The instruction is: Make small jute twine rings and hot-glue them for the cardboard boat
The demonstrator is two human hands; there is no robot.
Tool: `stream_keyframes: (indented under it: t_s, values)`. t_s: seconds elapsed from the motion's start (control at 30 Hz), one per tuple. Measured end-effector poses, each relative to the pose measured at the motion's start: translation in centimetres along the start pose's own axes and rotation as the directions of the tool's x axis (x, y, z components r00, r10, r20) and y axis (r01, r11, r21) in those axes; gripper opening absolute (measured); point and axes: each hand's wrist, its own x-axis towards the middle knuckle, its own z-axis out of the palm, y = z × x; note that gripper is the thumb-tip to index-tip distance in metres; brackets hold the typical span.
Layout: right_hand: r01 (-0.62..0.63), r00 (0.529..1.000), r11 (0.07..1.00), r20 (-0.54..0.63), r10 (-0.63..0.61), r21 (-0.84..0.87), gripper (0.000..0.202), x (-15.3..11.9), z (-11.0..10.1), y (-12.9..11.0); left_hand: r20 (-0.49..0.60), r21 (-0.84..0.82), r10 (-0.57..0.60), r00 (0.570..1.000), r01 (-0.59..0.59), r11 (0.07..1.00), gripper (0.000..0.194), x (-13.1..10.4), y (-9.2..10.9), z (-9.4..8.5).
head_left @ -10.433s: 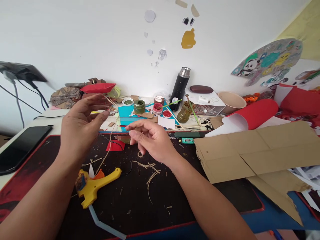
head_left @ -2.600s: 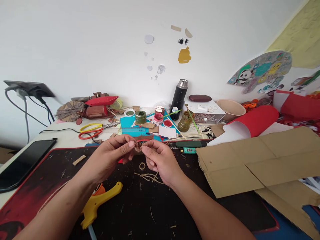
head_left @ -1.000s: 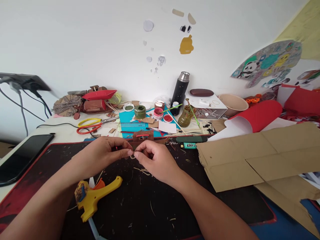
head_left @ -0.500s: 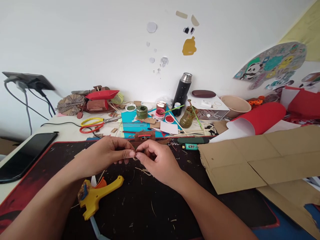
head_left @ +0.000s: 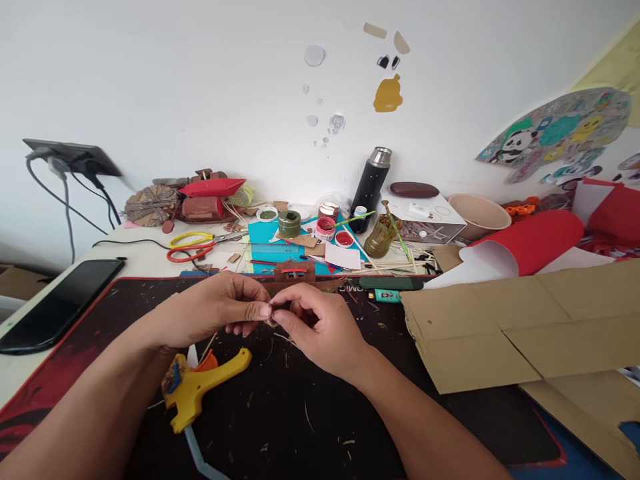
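Pinching twine (head_left: 271, 323), hands (head_left: 217, 308) (head_left: 323, 328) meeting, axis hidden

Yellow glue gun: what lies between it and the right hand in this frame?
Head view: the dark mat, with a few loose twine scraps on it, shows between the yellow glue gun and the right hand.

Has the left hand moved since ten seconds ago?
Yes: judged against the green paint jar, the left hand has moved rightward and lower in the view, now close beside the right hand.
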Motion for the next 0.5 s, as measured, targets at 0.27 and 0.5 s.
stream_keyframes:
  t_s: [0.27,0.5]
  values:
    - [0.003,1.000,1.000,-0.013,-0.003,0.001,0.011,0.00,-0.01,-0.15,0.021,0.017,-0.009,1.000,0.009,1.000,0.053,0.70,-0.37,-0.03]
    - [-0.005,0.999,0.998,-0.034,0.003,-0.056,0.012,-0.13,0.18,0.01,0.011,0.024,-0.004,1.000,0.004,1.000,0.056,0.71,-0.17,0.15]
